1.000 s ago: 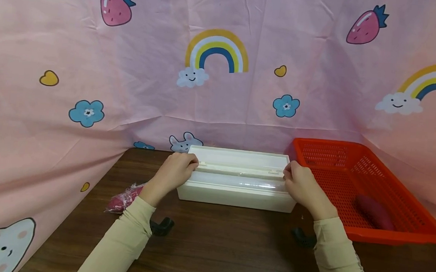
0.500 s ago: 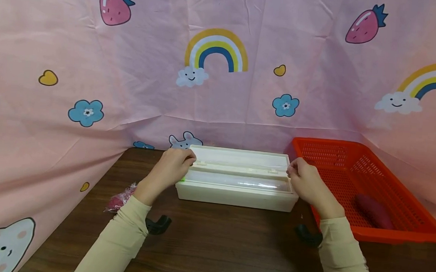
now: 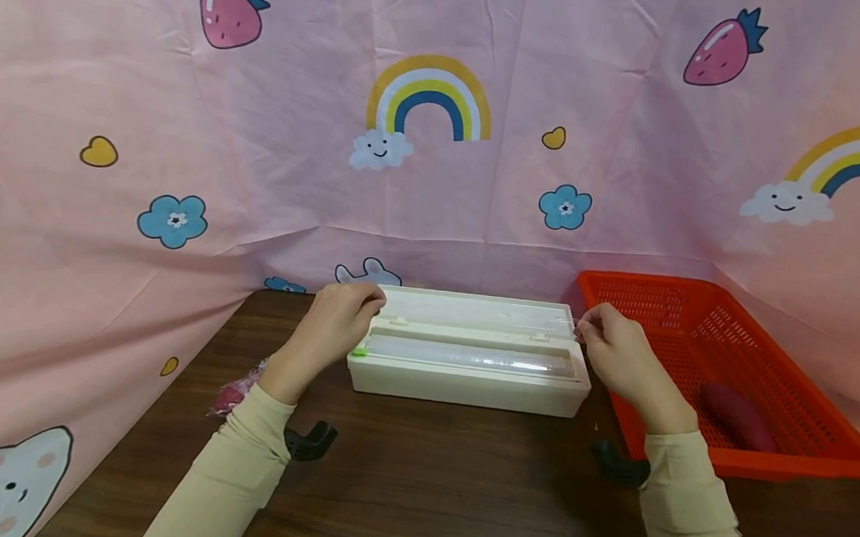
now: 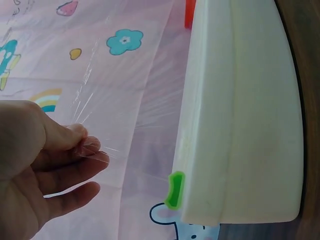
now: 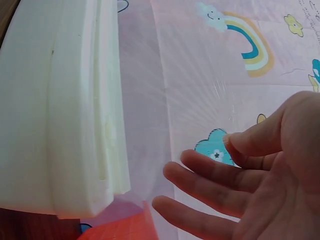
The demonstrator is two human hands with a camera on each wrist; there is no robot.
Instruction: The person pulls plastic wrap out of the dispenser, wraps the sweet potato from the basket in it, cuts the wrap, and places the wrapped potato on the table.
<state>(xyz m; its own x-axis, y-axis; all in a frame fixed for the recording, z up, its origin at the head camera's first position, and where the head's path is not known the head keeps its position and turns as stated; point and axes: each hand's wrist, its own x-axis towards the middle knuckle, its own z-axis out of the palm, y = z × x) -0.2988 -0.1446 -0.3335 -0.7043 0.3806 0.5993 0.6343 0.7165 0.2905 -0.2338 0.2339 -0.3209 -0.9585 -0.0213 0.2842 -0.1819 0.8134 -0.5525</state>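
A white cling film box stands on the table with its lid raised at the back. Inside lies a clear roll of film. My left hand pinches a corner of the cling film between thumb and forefinger, above the box's left end. Over the right end my right hand pinches the sheet's other corner with thumb and forefinger, its other fingers spread in the right wrist view. Taut film stretches between the hands and the box. A green slider sits at the box's left end.
A red plastic basket stands at the right, holding a purple sweet potato. A pinkish-red item in clear film lies on the dark wooden table, partly behind the left forearm. A patterned cloth hangs behind.
Both hands have risen away from the box and moved apart, the right one further. Film has been drawn up, and more of the roll and the green slider now show.
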